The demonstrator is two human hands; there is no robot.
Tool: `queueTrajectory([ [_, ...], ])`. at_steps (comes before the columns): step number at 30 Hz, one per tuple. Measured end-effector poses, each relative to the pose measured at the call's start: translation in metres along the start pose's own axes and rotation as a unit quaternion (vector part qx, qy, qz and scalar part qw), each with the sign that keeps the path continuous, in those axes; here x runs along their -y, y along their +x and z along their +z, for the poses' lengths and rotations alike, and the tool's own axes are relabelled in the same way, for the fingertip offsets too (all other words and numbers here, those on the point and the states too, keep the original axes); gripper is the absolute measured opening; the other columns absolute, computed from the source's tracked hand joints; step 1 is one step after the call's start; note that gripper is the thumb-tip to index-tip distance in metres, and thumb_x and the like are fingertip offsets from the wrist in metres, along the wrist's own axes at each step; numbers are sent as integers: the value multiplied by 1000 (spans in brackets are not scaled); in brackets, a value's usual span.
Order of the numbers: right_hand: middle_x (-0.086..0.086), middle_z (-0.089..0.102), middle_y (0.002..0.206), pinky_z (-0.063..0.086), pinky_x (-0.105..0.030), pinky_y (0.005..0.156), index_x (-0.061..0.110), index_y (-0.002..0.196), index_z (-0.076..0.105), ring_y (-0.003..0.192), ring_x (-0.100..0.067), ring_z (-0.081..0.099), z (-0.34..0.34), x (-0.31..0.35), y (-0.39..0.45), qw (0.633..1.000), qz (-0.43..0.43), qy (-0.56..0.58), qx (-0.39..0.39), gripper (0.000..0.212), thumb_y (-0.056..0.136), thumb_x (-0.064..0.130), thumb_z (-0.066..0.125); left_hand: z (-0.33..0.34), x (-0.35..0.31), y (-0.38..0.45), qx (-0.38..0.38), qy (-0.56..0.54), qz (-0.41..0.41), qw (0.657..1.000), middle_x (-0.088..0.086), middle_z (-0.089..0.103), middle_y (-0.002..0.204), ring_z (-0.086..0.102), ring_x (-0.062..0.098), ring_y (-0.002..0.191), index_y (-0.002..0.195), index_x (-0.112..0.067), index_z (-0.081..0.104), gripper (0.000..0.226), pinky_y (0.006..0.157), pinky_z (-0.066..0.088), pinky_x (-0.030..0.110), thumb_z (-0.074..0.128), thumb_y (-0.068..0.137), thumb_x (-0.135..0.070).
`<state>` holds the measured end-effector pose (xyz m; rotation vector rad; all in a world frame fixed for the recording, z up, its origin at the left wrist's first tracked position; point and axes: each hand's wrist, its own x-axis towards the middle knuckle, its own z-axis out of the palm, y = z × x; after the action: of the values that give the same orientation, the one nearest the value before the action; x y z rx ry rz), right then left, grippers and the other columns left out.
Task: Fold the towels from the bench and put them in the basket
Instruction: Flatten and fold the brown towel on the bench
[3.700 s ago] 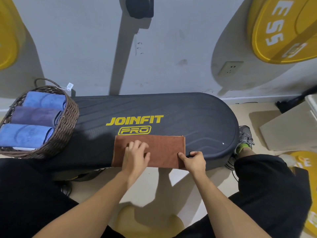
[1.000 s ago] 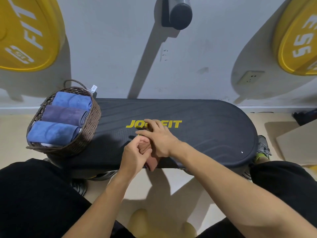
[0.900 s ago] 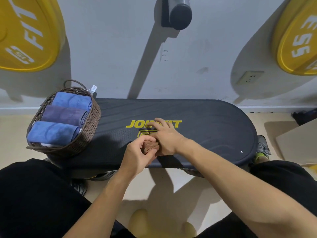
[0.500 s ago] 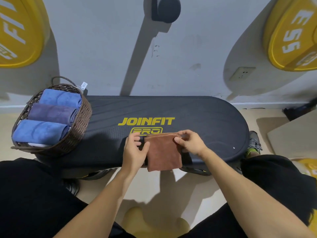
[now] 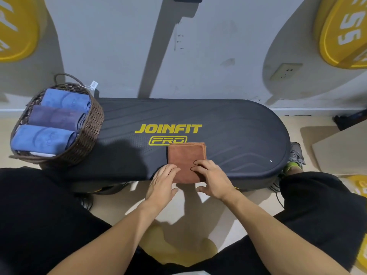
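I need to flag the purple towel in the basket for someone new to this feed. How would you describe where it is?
Find the long black bench with the yellow JOINFIT PRO lettering; a brown wicker basket sits at its left end. Three rolled towels lie side by side inside. The purple towel is the middle roll, darker than the two blue towels flanking it.

Scene is brightly, evenly lit from above and behind the camera. Hard dark shadows are cast up the wall (image 5: 218, 36) toward 12 o'clock and onto the bench (image 5: 238, 135) at 9 o'clock. Strong wide-angle bending is seen at the edges. Focus is sharp centrally, softened at the corners.
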<state>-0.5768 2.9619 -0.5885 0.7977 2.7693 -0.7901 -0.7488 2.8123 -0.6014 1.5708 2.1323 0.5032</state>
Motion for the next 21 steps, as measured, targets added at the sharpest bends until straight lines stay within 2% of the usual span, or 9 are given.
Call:
queueTrajectory([
  [3,5,53,138,46,-38,98,18,127,62,126,-20,46,6,-2,-1,999,-18,3,-49,57,72,14,76,-1,5,1,-29,-31,7,999,-4,56,129,47,15,123,125,-14,62,52,106,34,25,75,76,-5],
  [5,4,62,126,48,-35,96,14,115,67,118,-19,52,7,-2,1,994,-12,55,-96,40,76,6,67,-4,5,5,-56,-55,13,997,-2,62,120,52,18,116,118,-11,67,38,101,39,26,70,80,-2],
  [7,6,65,112,48,-30,92,17,104,65,110,-17,52,1,2,3,986,36,139,-91,27,80,8,60,-10,4,12,-60,-74,-2,995,-3,66,109,56,19,108,114,-11,69,30,94,45,28,66,85,-7],
  [9,11,64,90,48,-25,79,28,87,57,93,-18,54,-9,5,7,975,99,194,-48,15,80,16,54,-19,3,19,-33,-96,-44,994,-9,66,92,58,15,91,114,-18,69,28,83,47,27,65,87,-19],
  [11,9,62,73,50,-28,68,30,76,52,73,-18,57,-14,2,8,951,156,266,-23,9,82,23,55,-25,5,24,-8,-143,-93,985,-17,60,71,55,4,70,109,-27,67,22,67,43,17,65,88,-27],
  [14,6,70,79,50,-25,61,26,90,61,67,-10,65,-15,-2,4,892,205,401,-29,19,80,31,76,-23,8,23,-26,-215,-143,966,-17,59,66,55,-2,66,100,-32,63,10,59,40,10,64,91,-26],
  [16,4,72,90,53,-24,68,25,103,62,77,-11,69,-12,-4,3,887,203,413,-30,34,77,24,83,-18,7,20,-51,-241,-192,950,-15,56,71,56,0,72,102,-27,62,9,60,39,11,63,93,-29],
  [18,-1,70,92,55,-30,72,20,107,60,81,-19,68,-8,-1,4,877,208,430,-45,35,80,10,80,-15,4,19,-57,-268,-220,936,-14,59,83,59,7,82,109,-24,61,19,67,41,15,64,93,-33],
  [21,-10,71,101,57,-45,87,12,110,58,95,-30,69,1,1,7,860,226,446,-97,31,85,3,74,-17,-1,20,-23,-294,-177,939,-13,66,101,63,5,95,120,-27,55,42,78,47,18,75,83,-28],
])
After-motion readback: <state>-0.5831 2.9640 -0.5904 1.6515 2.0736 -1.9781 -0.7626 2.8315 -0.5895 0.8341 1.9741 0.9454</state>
